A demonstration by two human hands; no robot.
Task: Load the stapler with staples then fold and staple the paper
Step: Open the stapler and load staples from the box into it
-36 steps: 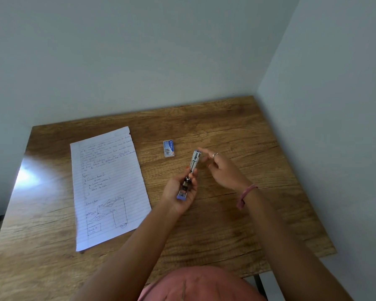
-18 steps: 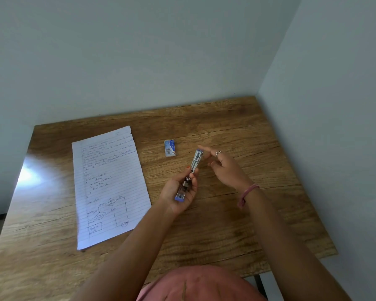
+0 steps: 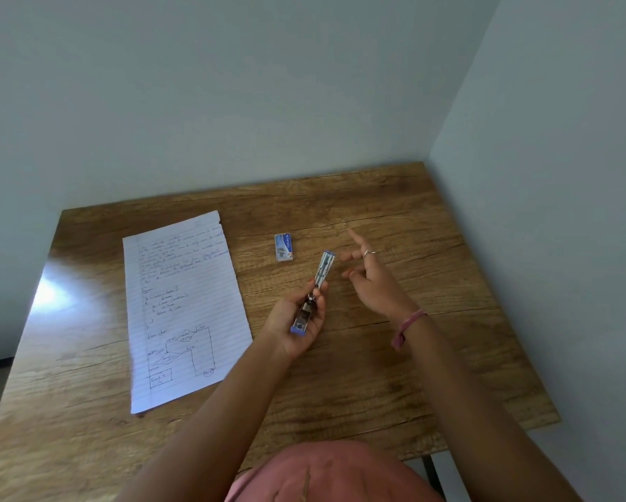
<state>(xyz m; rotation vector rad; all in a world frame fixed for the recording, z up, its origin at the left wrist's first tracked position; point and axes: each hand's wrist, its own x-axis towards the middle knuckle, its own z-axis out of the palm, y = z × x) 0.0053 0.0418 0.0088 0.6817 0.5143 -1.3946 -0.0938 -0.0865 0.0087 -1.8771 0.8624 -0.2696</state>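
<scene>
My left hand (image 3: 297, 326) grips a small blue and silver stapler (image 3: 313, 293) that is swung open, its top arm pointing away from me above the table. To the right of the stapler my right hand (image 3: 371, 280) hovers with fingers spread, holding nothing and not touching it. A small blue staple box (image 3: 283, 247) lies on the wood just beyond the stapler. A lined sheet of paper (image 3: 184, 306) with handwriting and a flowchart lies flat to the left.
The wooden table (image 3: 394, 356) stands in a corner, with walls behind and on the right. Its near edge runs below my forearms. Glare marks the table's left side.
My right hand has let go of the stapler's far end and drawn away to the right, fingers spreading. The left hand still holds the stapler in about the same place.
</scene>
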